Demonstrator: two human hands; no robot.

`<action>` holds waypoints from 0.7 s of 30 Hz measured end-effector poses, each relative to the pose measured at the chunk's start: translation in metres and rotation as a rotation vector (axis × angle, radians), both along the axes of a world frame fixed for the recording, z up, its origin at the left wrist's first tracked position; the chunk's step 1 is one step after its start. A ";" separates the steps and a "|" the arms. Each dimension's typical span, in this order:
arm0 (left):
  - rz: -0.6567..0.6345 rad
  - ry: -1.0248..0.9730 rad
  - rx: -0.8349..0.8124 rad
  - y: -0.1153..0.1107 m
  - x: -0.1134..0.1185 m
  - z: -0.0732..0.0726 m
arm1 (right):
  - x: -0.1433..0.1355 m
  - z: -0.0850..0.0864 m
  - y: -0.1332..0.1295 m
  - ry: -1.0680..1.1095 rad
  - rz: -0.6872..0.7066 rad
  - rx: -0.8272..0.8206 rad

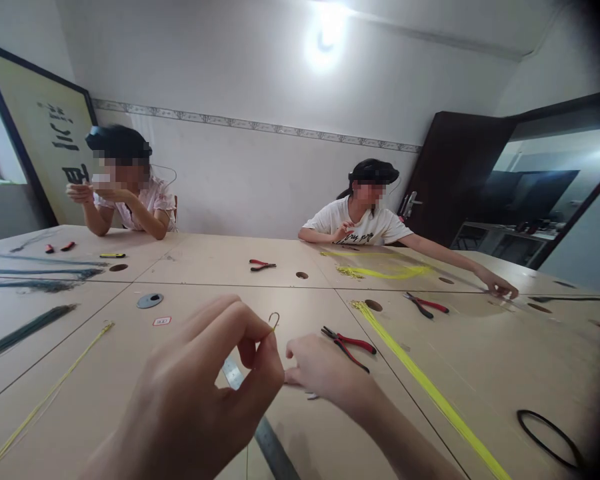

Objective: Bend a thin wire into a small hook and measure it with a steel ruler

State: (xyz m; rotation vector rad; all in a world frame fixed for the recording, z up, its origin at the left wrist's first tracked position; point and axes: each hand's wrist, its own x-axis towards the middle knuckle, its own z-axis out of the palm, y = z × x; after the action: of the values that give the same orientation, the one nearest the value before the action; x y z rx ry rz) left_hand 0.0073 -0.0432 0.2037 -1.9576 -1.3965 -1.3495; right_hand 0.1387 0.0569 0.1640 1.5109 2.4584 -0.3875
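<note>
A small metal fish hook (275, 319) stands up from the fingertips of my left hand (200, 380), pinched between thumb and forefinger over the table. Just right of it and lower, my right hand (325, 367) is close to the tabletop with its fingers bent and apart; their tips are partly hidden behind my left thumb. I see nothing held in it. A small white object (312, 396), too covered to name, lies beneath that hand. Beyond its knuckles are red-and-black pliers (350, 345). A steel ruler (270, 447) runs under my left hand.
A yellow line bundle (430, 387) lies to the right, and a thin yellow strand (55, 380) to the left. Dark green bundles (25, 331) are at far left. More pliers (427, 305) and a black loop (550, 437) sit rightward. Two co-workers sit across the table (220, 267).
</note>
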 end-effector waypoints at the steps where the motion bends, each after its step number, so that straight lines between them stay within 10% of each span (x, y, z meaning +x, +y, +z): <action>1: 0.010 0.002 0.000 0.000 0.000 0.000 | 0.004 0.003 0.003 -0.043 -0.022 -0.003; 21: -0.044 0.006 0.019 0.006 0.001 -0.008 | -0.007 -0.030 0.020 -0.212 0.070 -0.031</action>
State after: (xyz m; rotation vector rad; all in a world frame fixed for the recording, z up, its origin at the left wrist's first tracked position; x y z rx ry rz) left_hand 0.0087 -0.0368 0.1955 -1.9900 -1.3402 -1.3696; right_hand 0.1313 0.0767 0.1336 1.3725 2.3217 -0.2385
